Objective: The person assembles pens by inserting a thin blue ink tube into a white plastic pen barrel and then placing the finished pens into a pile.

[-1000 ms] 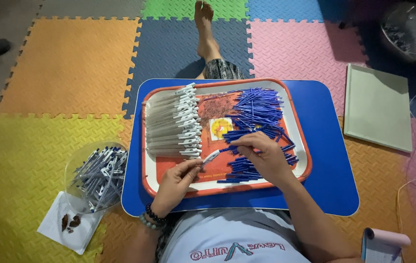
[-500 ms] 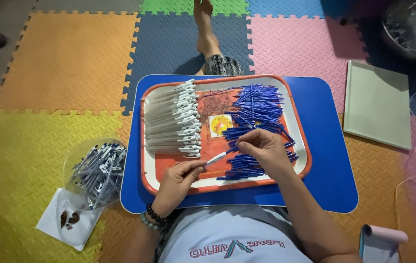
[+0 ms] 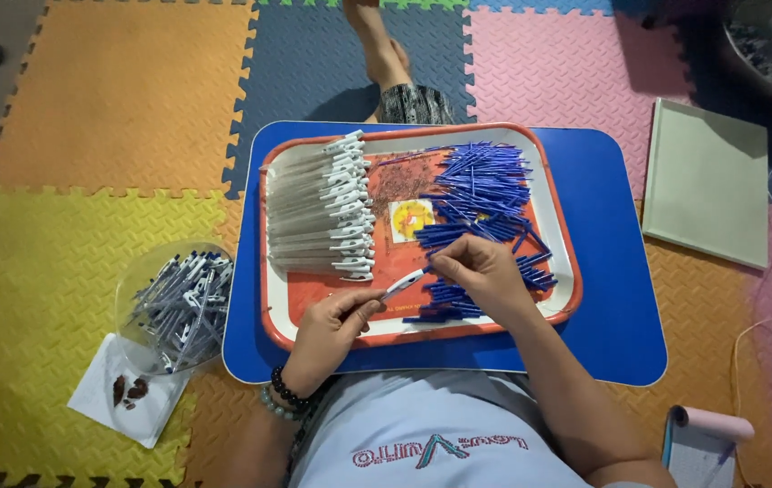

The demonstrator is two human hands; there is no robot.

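1. A white pen barrel [image 3: 401, 286] is held slanted over the near part of the orange tray [image 3: 270, 298], with its tip raised toward the right.
2. The barrel's lower end is gripped between the thumb and fingers of the left hand [image 3: 332, 327], which is closed around it.
3. The barrel's upper end is met by the right hand [image 3: 479, 271], whose fingertips are pinched on a thin blue refill [image 3: 425, 267] at the barrel's tip.
4. A loose heap of blue refills [image 3: 481, 194] is spread over the right half of the tray, just beyond and beneath the right hand.
5. A neat row of white pen barrels [image 3: 318, 214] with clips is laid across the left half of the tray, near the left hand but apart from it.
6. The tray is set on a blue board [image 3: 621, 307] with rounded corners, resting across the person's lap.
7. A beaded bracelet [image 3: 285, 394] is worn on the left wrist.
8. A clear round bowl [image 3: 173, 303] filled with finished pens is placed on the foam floor mat [image 3: 88, 108] to the left of the board.
9. A white paper [image 3: 128, 402] carrying small dark bits is seen just beside that bowl.
10. A pale flat board [image 3: 706, 181] is laid on the mat to the right, well apart from the tray.
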